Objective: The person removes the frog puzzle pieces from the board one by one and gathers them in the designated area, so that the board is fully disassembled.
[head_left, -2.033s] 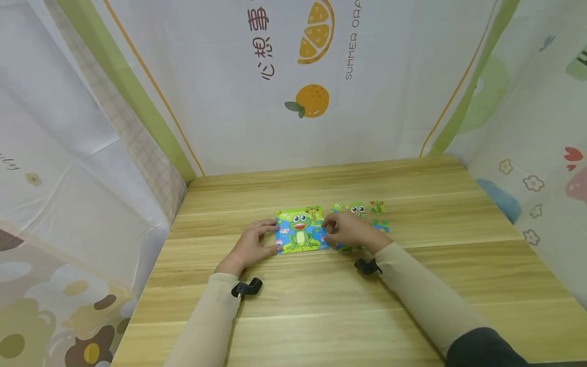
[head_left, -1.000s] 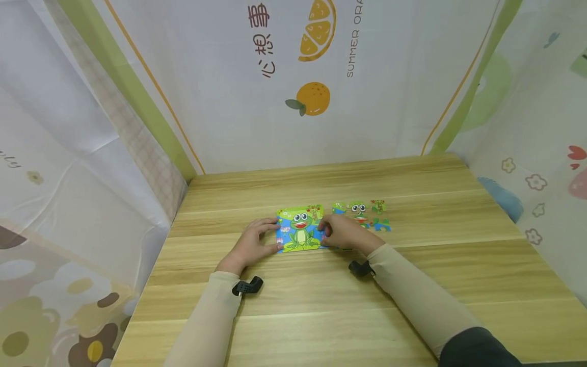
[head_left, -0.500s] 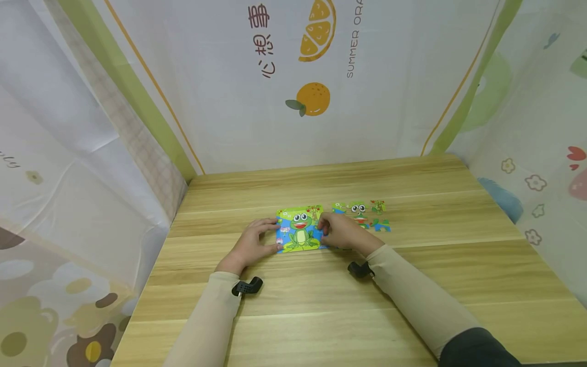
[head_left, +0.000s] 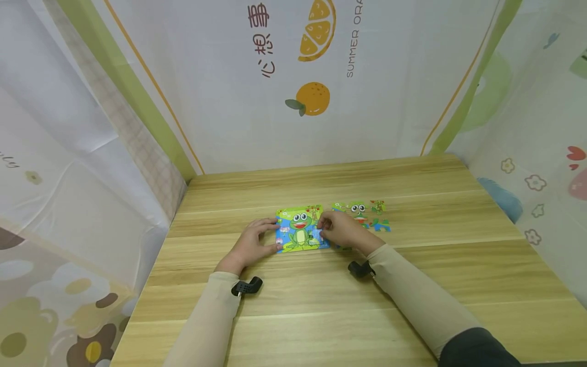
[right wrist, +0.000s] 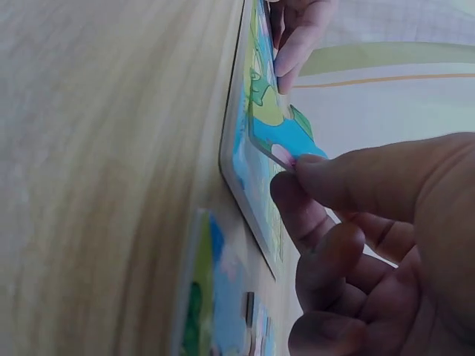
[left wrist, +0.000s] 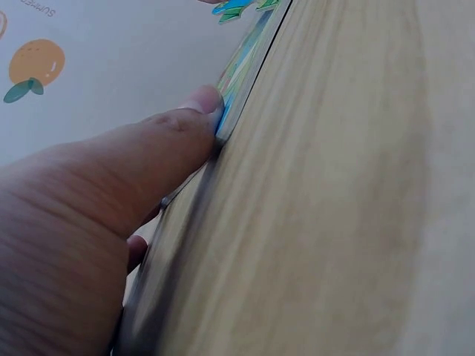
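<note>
A frog puzzle (head_left: 300, 235) lies flat on the wooden table. My left hand (head_left: 249, 247) stays at its left side, thumb by the near corner and fingers at the edge farther up. In the left wrist view the straight thumb (left wrist: 174, 133) presses on the puzzle's corner. My right hand (head_left: 341, 229) is over the puzzle's right edge. Between thumb and index finger it pinches a blue and green puzzle piece (right wrist: 286, 137), tilted up over the board, as the right wrist view shows. The other right fingers are curled in.
Several loose puzzle pieces (head_left: 358, 208) with frog parts lie right of the puzzle, partly hidden by the right hand. One blue-green piece (head_left: 380, 225) lies beyond the knuckles. A printed curtain (head_left: 376, 127) hangs behind the wooden table (head_left: 321, 306).
My right hand has shifted slightly left onto the puzzle's right edge. A pale patch now shows in the puzzle's lower right beside its fingertips. My left hand has held still.
</note>
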The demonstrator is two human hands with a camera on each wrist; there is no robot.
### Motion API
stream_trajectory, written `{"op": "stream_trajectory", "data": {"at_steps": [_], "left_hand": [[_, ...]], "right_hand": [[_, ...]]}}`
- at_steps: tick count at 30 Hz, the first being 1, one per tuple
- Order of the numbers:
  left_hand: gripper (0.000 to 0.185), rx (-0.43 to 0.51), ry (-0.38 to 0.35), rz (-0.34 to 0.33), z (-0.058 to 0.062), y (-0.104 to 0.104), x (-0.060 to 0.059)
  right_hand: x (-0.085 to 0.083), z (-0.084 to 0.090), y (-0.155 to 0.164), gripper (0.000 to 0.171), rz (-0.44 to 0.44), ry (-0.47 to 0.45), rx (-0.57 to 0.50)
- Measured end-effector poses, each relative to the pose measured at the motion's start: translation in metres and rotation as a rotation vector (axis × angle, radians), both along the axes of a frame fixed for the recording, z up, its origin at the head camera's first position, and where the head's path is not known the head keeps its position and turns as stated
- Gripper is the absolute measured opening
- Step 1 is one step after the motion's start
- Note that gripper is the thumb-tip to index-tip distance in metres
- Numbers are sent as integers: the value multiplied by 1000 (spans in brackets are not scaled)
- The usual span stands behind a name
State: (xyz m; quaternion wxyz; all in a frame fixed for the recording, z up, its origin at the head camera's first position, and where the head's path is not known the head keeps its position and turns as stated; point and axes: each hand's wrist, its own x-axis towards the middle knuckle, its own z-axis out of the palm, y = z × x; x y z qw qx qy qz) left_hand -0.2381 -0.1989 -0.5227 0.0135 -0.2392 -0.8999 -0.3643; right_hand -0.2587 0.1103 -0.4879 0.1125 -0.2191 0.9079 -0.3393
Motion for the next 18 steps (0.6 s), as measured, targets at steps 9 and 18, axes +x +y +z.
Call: {"op": "stream_trajectory", "data": {"at_steps": [9,18], "left_hand": [[61,-3,2,-4,-1,0,-1],[61,-2,0,-10,0,0,0]], "right_hand": [[2,5,0,7,-10,-41,-37],[2,9,3,7,-13,-28,-54]]}}
